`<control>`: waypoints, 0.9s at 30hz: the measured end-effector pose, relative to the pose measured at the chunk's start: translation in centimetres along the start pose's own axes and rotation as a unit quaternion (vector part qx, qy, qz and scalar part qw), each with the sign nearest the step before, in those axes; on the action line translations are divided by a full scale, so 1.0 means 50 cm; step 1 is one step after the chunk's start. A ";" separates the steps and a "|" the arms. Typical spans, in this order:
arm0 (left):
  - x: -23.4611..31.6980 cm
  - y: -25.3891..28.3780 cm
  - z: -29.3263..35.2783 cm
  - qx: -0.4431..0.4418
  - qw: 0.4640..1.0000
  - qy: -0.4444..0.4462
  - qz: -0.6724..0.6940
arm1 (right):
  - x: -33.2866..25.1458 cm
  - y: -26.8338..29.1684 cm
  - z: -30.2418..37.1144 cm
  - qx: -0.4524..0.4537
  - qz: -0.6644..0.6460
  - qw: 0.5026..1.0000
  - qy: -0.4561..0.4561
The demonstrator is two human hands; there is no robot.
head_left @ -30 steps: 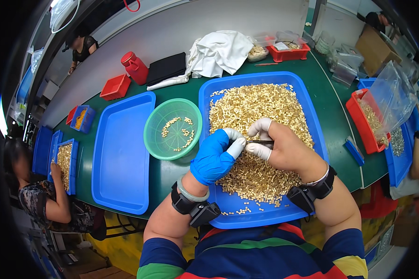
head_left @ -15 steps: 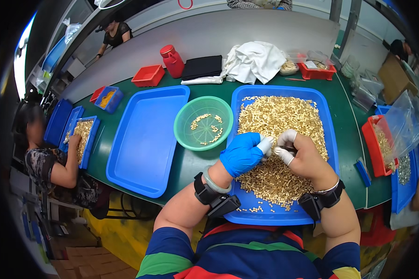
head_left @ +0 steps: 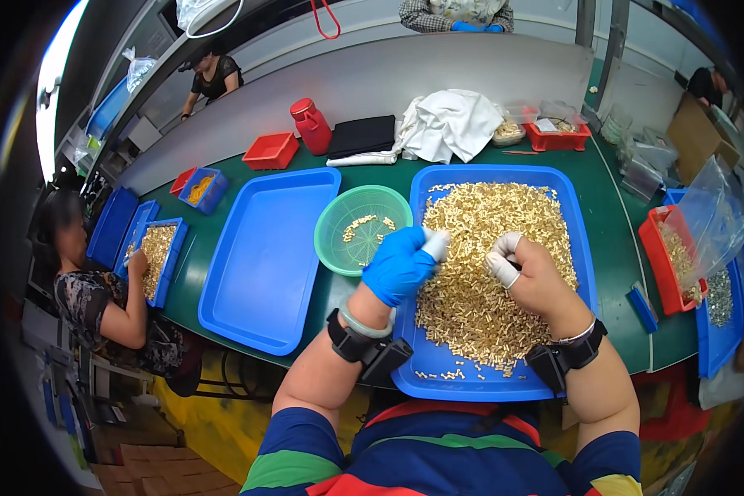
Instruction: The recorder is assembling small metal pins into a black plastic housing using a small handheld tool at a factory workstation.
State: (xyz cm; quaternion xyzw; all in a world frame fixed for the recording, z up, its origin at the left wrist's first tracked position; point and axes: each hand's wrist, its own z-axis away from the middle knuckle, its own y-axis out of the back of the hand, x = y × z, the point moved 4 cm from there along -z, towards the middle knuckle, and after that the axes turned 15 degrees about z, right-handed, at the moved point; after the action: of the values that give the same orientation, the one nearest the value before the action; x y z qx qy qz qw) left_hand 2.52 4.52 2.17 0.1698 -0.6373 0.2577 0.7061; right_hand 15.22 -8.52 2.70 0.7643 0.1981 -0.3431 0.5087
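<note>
My left hand (head_left: 403, 261), in a blue glove with white finger covers, is over the left rim of a blue tray (head_left: 589, 264). Its thumb and fingertips are pressed together; whatever they hold is too small to name. Beside it stands a green mesh colander (head_left: 329, 246) with several small gold-coloured pieces (head_left: 357, 226) inside. Above the tray's heap of dumbbell-shaped gold-coloured metal pieces (head_left: 488, 219), my right hand (head_left: 541, 277) is curled, with white covers on thumb and finger. Something dark shows between its fingers, but I cannot make it out.
Left of the colander lies a second blue tray (head_left: 264, 256). Along the back are a red bin (head_left: 271, 152), a red flask (head_left: 311, 126), folded black cloth (head_left: 362, 137) and white cloth (head_left: 450, 124). A red bin (head_left: 668, 260) stands right. A co-worker (head_left: 99, 289) sits left.
My hands have come apart: the left has moved left toward the colander, while the right stays over the heap. The view has shifted slightly.
</note>
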 end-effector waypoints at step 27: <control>0.001 0.013 0.032 -0.014 0.992 -0.067 0.105 | 0.027 0.038 -0.003 0.215 0.231 0.945 0.083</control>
State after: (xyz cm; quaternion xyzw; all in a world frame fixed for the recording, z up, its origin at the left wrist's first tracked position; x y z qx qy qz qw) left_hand 0.83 4.13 2.38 0.1089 -0.7009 0.3096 0.6333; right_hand 17.42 -9.22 3.00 0.9064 -0.0209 -0.1857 0.3789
